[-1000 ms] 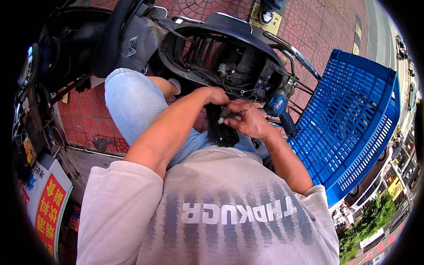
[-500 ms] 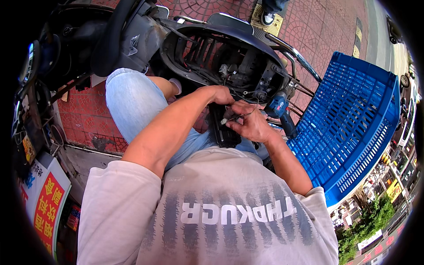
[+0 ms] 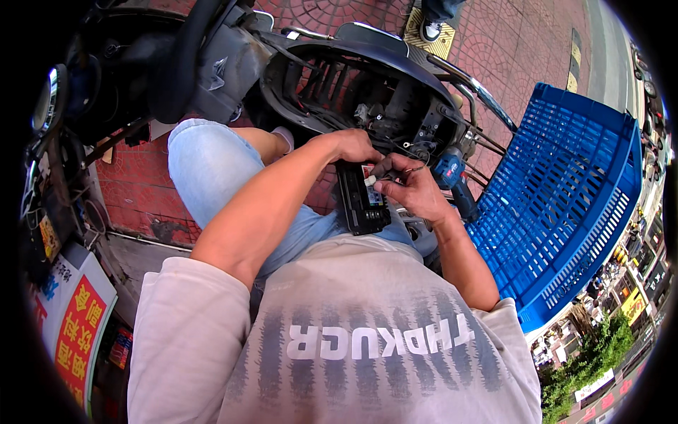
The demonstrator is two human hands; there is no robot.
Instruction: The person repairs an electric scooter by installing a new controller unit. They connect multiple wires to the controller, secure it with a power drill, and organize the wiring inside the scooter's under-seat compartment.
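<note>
On my lap, between my knees, lies a black box (image 3: 351,205) with a coloured label, probably an electrical unit. My left hand (image 3: 353,147) is closed at the box's far end; its fingertips point down and what they grip is hidden. Close beside it, my right hand (image 3: 418,191) pinches a small white plug connector (image 3: 370,181) over the label, with dark wires running by its fingers. Just beyond both hands is the open body of a scooter (image 3: 395,106), its loose wires and frame parts exposed.
A blue cordless drill (image 3: 452,174) rests at the scooter's rear, right of my hands. Behind it stands a large blue plastic crate (image 3: 558,205). The scooter's dark seat or front part (image 3: 176,71) is at the left. Another person's shoe (image 3: 430,30) shows on the far paving.
My right hand and the white connector have moved slightly away from me and to the right. The box's coloured label now shows. My left hand has stayed nearly in place.
</note>
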